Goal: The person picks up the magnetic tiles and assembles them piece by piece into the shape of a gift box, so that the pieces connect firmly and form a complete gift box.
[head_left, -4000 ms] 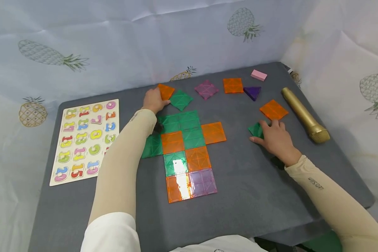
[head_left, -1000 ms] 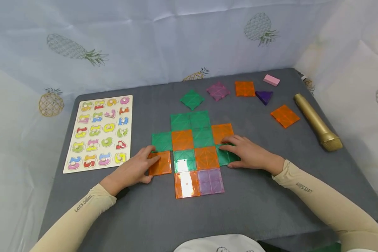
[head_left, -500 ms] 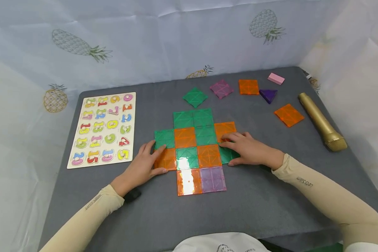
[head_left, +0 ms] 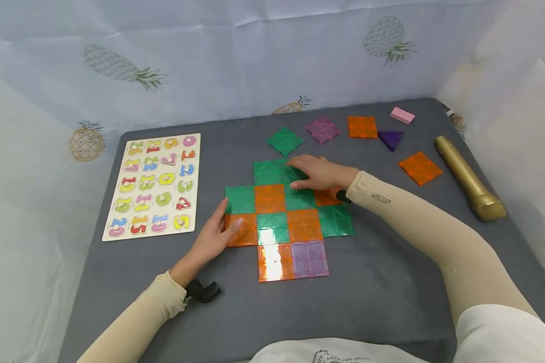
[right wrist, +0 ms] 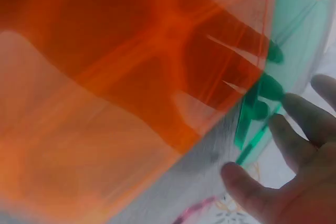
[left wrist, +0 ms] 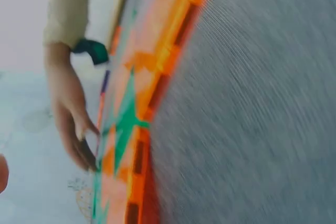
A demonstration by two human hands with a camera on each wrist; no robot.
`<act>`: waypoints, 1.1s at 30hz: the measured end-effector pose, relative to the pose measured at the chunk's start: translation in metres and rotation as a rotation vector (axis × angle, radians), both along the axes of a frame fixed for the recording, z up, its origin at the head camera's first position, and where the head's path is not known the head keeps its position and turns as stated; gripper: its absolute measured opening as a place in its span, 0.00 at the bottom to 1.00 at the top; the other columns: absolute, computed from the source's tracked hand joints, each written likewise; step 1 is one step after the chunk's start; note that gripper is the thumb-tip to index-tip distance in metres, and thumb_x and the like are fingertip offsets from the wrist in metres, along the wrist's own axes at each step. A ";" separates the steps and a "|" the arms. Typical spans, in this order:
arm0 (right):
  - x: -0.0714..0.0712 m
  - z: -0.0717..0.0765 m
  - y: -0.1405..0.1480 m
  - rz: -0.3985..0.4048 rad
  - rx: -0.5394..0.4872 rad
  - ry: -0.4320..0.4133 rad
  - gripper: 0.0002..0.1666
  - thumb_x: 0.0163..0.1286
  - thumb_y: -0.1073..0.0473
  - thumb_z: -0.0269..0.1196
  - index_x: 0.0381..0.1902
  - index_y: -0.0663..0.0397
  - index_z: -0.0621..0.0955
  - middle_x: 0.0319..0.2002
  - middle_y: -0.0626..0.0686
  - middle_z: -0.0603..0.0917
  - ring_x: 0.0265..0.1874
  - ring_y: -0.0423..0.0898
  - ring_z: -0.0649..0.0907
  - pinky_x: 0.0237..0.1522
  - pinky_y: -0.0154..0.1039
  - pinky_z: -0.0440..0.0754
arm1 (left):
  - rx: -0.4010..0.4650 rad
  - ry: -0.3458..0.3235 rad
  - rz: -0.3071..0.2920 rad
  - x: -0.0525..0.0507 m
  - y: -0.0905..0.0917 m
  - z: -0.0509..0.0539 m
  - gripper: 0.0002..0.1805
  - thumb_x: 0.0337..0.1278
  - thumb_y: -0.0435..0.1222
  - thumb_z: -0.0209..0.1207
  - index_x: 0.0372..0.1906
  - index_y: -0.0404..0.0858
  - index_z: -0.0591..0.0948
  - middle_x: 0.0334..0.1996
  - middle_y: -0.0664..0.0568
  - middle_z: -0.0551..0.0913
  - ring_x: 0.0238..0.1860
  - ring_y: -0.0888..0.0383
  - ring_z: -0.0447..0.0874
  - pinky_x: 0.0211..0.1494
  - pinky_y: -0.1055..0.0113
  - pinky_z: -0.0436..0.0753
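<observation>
Left hand [head_left: 210, 243] and right hand [head_left: 320, 173] are seen loosely extended, gripping nothing; the tile grid [head_left: 296, 223] is best squared by light edge pressure.

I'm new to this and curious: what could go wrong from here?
The right hand, over the far green translucent square tiles, might nudge them askew. The left hand, at the leftmost orange translucent square tile, could push it crooked. The gold cylindrical microphone near the right edge of the grey table might roll off if bumped.
</observation>
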State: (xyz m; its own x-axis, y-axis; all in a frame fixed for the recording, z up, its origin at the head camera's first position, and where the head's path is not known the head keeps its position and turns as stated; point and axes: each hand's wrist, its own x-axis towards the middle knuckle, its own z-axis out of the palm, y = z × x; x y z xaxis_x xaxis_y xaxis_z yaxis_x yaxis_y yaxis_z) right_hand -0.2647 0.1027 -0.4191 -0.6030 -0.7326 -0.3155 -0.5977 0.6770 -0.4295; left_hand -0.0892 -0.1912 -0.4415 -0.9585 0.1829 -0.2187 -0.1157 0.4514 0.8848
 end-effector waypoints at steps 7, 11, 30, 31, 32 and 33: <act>-0.014 -0.010 -0.020 -0.023 -0.038 -0.021 0.39 0.73 0.40 0.50 0.75 0.52 0.57 0.74 0.58 0.57 0.75 0.57 0.54 0.72 0.58 0.55 | 0.254 -0.040 0.082 0.008 0.007 0.011 0.42 0.71 0.41 0.51 0.77 0.37 0.40 0.78 0.48 0.40 0.77 0.53 0.40 0.75 0.56 0.53; -0.016 -0.011 -0.023 -0.050 -0.080 -0.016 0.35 0.76 0.44 0.49 0.74 0.52 0.59 0.72 0.57 0.63 0.72 0.57 0.60 0.71 0.56 0.59 | 0.230 0.023 0.041 0.010 0.014 0.018 0.42 0.70 0.38 0.52 0.76 0.36 0.40 0.78 0.50 0.38 0.78 0.55 0.36 0.75 0.58 0.50; 0.023 0.018 -0.033 -0.128 -0.248 0.229 0.25 0.74 0.56 0.55 0.66 0.56 0.70 0.61 0.57 0.75 0.59 0.54 0.74 0.60 0.51 0.73 | 0.043 0.206 -0.083 0.014 0.039 0.019 0.46 0.65 0.38 0.58 0.76 0.34 0.43 0.78 0.49 0.33 0.78 0.49 0.33 0.75 0.43 0.46; 0.025 0.017 -0.033 -0.134 -0.248 0.234 0.25 0.74 0.56 0.55 0.65 0.56 0.70 0.60 0.58 0.76 0.59 0.55 0.74 0.59 0.51 0.74 | 0.033 0.213 -0.091 0.013 0.040 0.019 0.46 0.65 0.39 0.58 0.76 0.34 0.43 0.78 0.49 0.33 0.78 0.49 0.34 0.75 0.43 0.46; 0.026 0.016 -0.033 -0.141 -0.249 0.236 0.25 0.73 0.57 0.55 0.65 0.57 0.70 0.60 0.58 0.76 0.59 0.55 0.74 0.59 0.50 0.74 | 0.024 0.220 -0.098 0.013 0.041 0.019 0.46 0.65 0.39 0.58 0.76 0.33 0.43 0.78 0.49 0.33 0.78 0.49 0.34 0.75 0.43 0.47; 0.026 0.015 -0.033 -0.147 -0.239 0.242 0.25 0.73 0.56 0.56 0.65 0.57 0.70 0.61 0.58 0.75 0.60 0.55 0.74 0.60 0.51 0.73 | 0.019 0.225 -0.105 0.013 0.042 0.018 0.46 0.65 0.39 0.58 0.76 0.33 0.43 0.78 0.50 0.33 0.78 0.50 0.35 0.75 0.43 0.48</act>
State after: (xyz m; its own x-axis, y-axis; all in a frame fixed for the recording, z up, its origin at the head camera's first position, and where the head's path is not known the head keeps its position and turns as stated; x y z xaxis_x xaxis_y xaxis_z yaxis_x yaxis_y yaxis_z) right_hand -0.2384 0.0699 -0.4043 -0.7438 -0.6681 0.0184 -0.6047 0.6610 -0.4444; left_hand -0.0762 -0.1495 -0.4231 -0.9583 0.2859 0.0022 0.1315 0.4339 0.8913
